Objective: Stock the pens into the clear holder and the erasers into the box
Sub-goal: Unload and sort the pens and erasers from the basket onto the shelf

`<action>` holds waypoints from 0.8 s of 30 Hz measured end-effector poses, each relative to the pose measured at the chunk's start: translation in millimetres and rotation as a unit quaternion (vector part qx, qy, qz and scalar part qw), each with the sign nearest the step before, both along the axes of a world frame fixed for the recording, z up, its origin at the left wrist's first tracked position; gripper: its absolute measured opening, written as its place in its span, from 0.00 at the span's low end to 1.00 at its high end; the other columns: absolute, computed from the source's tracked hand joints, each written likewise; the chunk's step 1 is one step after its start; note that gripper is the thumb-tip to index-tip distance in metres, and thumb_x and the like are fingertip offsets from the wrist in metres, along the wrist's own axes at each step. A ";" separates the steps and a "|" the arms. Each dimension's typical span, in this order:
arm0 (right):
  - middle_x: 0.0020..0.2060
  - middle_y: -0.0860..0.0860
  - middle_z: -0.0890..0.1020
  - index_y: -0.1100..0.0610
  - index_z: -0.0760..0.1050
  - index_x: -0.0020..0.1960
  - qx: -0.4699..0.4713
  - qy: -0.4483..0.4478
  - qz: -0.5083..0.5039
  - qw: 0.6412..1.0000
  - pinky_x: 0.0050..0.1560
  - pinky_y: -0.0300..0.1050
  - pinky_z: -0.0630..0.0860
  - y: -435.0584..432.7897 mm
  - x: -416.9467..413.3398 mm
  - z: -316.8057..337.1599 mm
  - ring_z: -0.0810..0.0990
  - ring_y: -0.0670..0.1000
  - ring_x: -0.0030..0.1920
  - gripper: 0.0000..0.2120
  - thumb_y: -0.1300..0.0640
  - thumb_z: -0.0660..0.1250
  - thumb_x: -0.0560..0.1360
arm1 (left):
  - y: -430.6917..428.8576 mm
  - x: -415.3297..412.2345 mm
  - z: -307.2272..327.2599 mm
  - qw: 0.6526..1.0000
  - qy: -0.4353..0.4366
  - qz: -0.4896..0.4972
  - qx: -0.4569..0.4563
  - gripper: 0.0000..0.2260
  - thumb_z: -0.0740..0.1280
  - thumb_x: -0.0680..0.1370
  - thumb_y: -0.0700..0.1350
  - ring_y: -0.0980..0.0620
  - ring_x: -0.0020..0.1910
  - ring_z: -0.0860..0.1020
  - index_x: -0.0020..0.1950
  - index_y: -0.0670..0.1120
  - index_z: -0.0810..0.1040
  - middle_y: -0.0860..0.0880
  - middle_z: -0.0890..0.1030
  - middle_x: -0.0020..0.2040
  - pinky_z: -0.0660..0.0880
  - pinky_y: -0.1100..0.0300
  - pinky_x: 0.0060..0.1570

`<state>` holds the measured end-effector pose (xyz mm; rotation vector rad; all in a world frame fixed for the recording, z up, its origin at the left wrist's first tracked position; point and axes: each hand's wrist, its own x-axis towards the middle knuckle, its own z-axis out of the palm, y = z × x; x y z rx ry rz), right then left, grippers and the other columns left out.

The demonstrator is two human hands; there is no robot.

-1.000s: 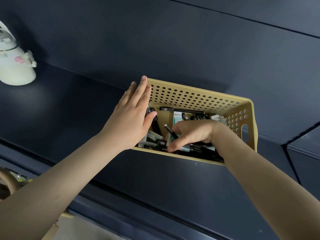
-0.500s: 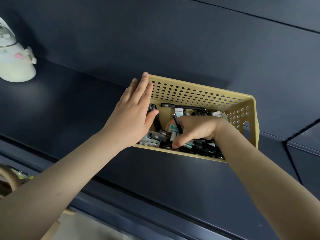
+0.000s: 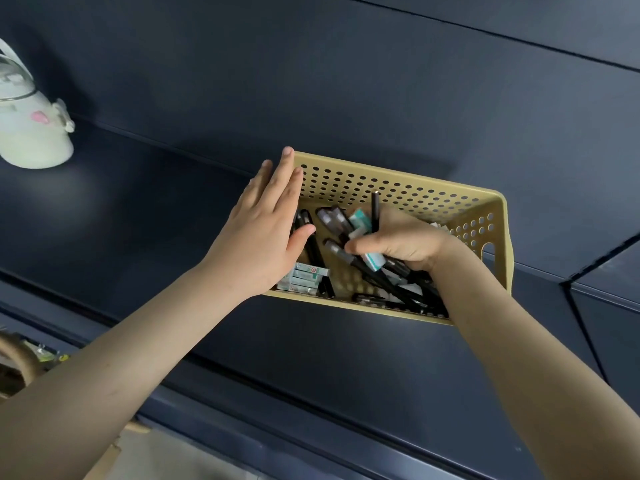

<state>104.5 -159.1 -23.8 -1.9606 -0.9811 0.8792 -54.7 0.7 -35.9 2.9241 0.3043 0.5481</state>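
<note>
Yellow basket point(image 3: 398, 188) on dark shelf point(image 3: 138, 209), left hand point(image 3: 263, 237) flat on the basket's left end, fingers straight, right hand point(image 3: 401, 240) inside the basket, fingers curled round an upright black pen point(image 3: 375, 209), loose pens point(image 3: 381, 282) and erasers point(image 3: 306, 277) on the basket's floor.

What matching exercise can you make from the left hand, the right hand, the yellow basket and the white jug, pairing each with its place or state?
1. left hand
2. right hand
3. yellow basket
4. white jug

A. stands at the far left of the shelf
B. grips a black pen
C. holds pens and erasers
D. rests against the basket's left end, fingers straight

Pairs: 1-D, 2-B, 3-C, 4-A
</note>
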 end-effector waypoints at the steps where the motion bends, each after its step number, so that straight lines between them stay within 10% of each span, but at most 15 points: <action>1: 0.32 0.48 0.78 0.59 0.74 0.42 0.027 0.005 -0.022 0.999 0.37 0.36 0.75 0.0 0.9 2.3 0.78 0.42 0.34 0.09 0.70 0.70 0.71 | 0.1 0.5 0.4 1.000 0.000 -0.001 -0.001 0.33 0.56 0.81 0.56 0.44 0.79 0.44 0.80 0.42 0.49 0.48 0.38 0.80 0.46 0.53 0.72; 10: 0.40 0.57 0.78 0.59 0.76 0.46 0.152 0.049 -0.126 0.979 0.54 0.60 0.76 -1.8 1.2 8.0 0.77 0.56 0.44 0.05 0.65 0.69 0.71 | 2.7 9.0 7.0 0.998 0.033 -0.004 -0.053 0.32 0.55 0.82 0.56 0.48 0.79 0.41 0.80 0.45 0.45 0.51 0.35 0.79 0.46 0.53 0.74; 17: 0.43 0.54 0.81 0.56 0.77 0.51 0.230 0.091 -0.186 0.951 0.52 0.49 0.78 -9.1 1.8 22.4 0.81 0.53 0.47 0.08 0.66 0.68 0.75 | 8.7 20.6 10.0 0.993 0.065 -0.007 -0.102 0.31 0.55 0.83 0.55 0.49 0.79 0.41 0.80 0.45 0.46 0.52 0.36 0.79 0.46 0.53 0.75; 24: 0.44 0.53 0.78 0.53 0.67 0.50 0.328 0.220 -0.384 0.835 0.38 0.44 0.77 -12.9 5.8 22.6 0.78 0.49 0.40 0.12 0.61 0.70 0.75 | 11.6 33.3 18.0 0.966 0.126 0.001 -0.226 0.28 0.52 0.84 0.56 0.52 0.79 0.43 0.80 0.47 0.48 0.51 0.43 0.81 0.44 0.55 0.75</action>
